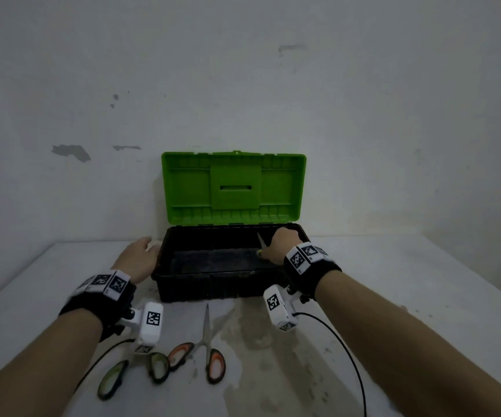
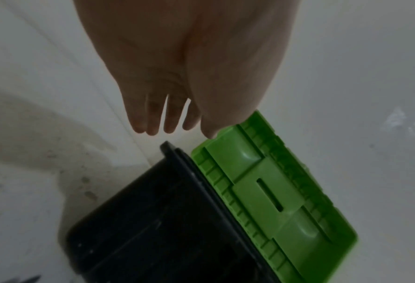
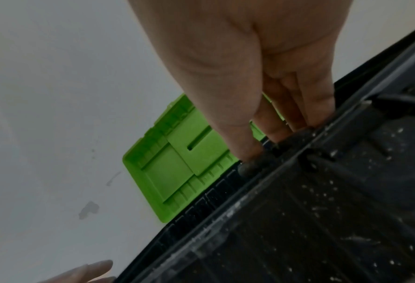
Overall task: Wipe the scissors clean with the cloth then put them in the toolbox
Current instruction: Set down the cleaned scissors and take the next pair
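Observation:
The black toolbox [image 1: 213, 284] stands on the table with its green lid [image 1: 234, 188] raised against the wall. My right hand [image 1: 279, 245] reaches into the box's right end and grips a pair of scissors [image 1: 261, 240]; one blade pokes out up and to the left. In the right wrist view the right hand [image 3: 262, 145] has its fingertips down at the dark rim of the toolbox [image 3: 298, 210]. My left hand [image 1: 139, 255] hovers by the box's left end with fingers straight and holds nothing. A pale patch at its fingertips may be the cloth.
Two more pairs lie on the table in front of the box: orange-handled scissors [image 1: 208, 341] and green-handled scissors [image 1: 158, 379], partly under my left wrist camera. The white wall rises right behind the lid. A black cable trails from my right wrist.

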### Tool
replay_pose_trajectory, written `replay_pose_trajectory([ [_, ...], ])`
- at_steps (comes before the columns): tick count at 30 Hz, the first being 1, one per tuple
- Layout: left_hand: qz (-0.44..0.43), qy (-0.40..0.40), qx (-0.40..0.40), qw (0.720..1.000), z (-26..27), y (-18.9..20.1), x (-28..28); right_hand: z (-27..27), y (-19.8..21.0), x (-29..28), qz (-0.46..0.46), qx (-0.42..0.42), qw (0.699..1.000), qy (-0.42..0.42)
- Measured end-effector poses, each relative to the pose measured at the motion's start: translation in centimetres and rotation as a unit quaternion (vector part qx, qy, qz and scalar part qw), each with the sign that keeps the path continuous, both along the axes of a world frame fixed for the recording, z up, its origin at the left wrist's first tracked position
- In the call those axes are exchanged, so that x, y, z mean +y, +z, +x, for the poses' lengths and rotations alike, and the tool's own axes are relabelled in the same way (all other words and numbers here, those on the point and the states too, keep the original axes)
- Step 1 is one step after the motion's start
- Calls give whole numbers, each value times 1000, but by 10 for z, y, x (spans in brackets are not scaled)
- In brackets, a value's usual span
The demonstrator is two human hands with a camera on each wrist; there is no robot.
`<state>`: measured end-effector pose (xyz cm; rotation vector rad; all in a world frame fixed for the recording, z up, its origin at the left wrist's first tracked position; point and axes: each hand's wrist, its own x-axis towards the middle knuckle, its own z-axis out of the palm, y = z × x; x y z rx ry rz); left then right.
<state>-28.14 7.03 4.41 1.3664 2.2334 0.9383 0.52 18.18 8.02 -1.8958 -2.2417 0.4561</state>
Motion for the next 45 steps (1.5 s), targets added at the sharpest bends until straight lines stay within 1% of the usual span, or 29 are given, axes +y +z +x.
replay_pose_trajectory([
  [2, -21, -25, -45, 998, -5, -12, 6, -9, -8, 5, -10, -27, 1000, 4],
  [4, -12, -46, -82, 995, -4, -21, 9, -16, -18, 10, -8, -52, 999, -1],
  [6, 0, -54, -78, 995, -1, -29, 11, -23, -24, 13, -12, -66, 998, 0],
  [9, 0, -45, -48, 998, 1, -37, 14, -29, -33, 16, -32, -84, 996, 12],
  [11, 0, -45, -43, 998, 0, -40, 15, -31, -39, 21, -50, -105, 993, 25],
  [13, 4, -41, -46, 998, -2, -42, 18, -28, -37, 23, -50, -146, 987, 48],
  [16, 13, -38, -50, 998, -2, -44, 19, -24, -33, 15, -53, -152, 985, 59],
  [17, 15, -35, -50, 998, -2, -45, 18, -24, -31, 9, -49, -166, 984, 47],
  [19, 14, -31, -51, 998, 0, -44, 16, -28, -31, 2, -37, -212, 977, -7],
  [20, 15, -32, -51, 998, 1, -44, 15, -29, -31, 2, -43, -212, 976, -13],
  [21, 16, -32, -49, 998, 2, -42, 12, -29, -29, -1, -51, -182, 982, 8],
  [22, 17, -31, -47, 998, 4, -41, 8, -26, -29, 0, -49, -125, 991, 26],
  [24, 15, -21, -37, 999, 9, -38, -1, -17, -19, -8, -39, -16, 999, 20],
  [25, 14, -12, -27, 999, 12, -36, -8, -10, -14, -16, -22, 13, 1000, 10],
  [27, 9, 4, 12, 1000, 21, -33, -22, 4, -8, -32, 9, 53, 998, 13],
  [29, -17, 18, 72, 997, 34, -30, -39, 23, -6, -53, 47, 79, 995, 31],
  [31, -32, 22, 92, 995, 47, -31, -55, 45, -6, -77, 77, 103, 991, 41],
  [35, -62, -27, 130, 989, 73, -36, -83, 98, -10, -123, 78, 125, 988, 38],
  [39, -89, -69, 126, 986, 105, -39, -104, 159, -21, -153, 64, 129, 989, -15],
  [42, -137, -65, 158, 976, 119, -38, -112, 195, -32, -165, 52, 104, 992, -41],
  [45, -177, -67, 199, 962, 125, -37, -115, 213, -42, -172, 32, 69, 996, -43],
])
